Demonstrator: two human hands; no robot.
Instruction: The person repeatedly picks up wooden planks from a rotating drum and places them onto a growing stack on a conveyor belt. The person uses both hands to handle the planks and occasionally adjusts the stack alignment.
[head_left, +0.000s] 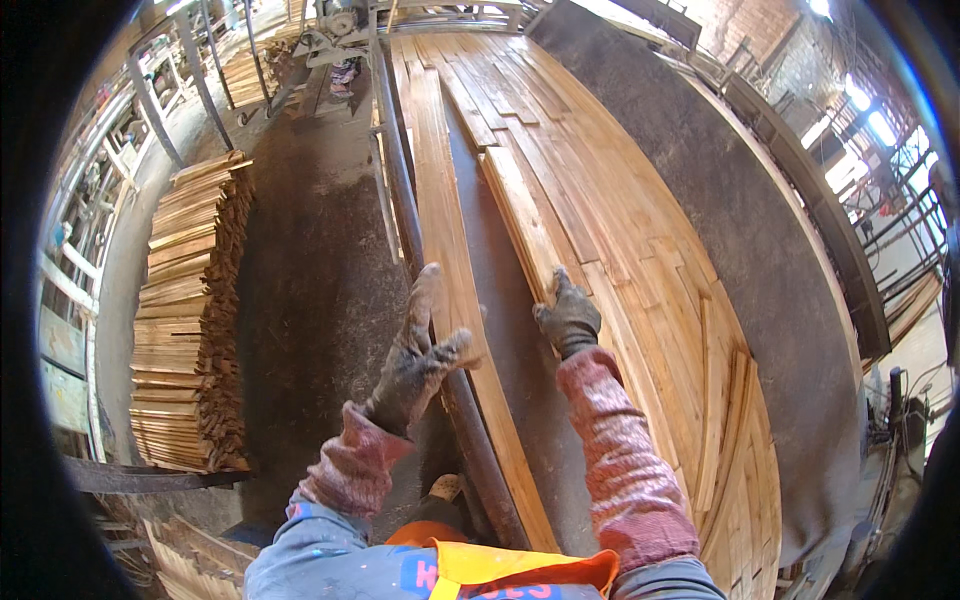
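Note:
A long narrow wooden plank [450,225] lies along the left edge of the dark work table. Beside it my left hand [408,365], in a worn grey work glove, is open, its thumb and fingers spread at the plank's edge. Further right, my right hand [570,322], in a dark glove, grips the near end of a shorter, thicker-looking wooden board [522,215]. That board lies against the left side of a wide spread of fitted boards [610,190]. A strip of bare dark table [495,250] shows between the plank and the board.
A metal pipe rail [400,190] runs along the table's left edge. On the floor to the left stands a tall stack of wooden slats [185,320]. A machine with a motor [342,22] is at the far end. Dark sheet surface [720,190] borders the boards on the right.

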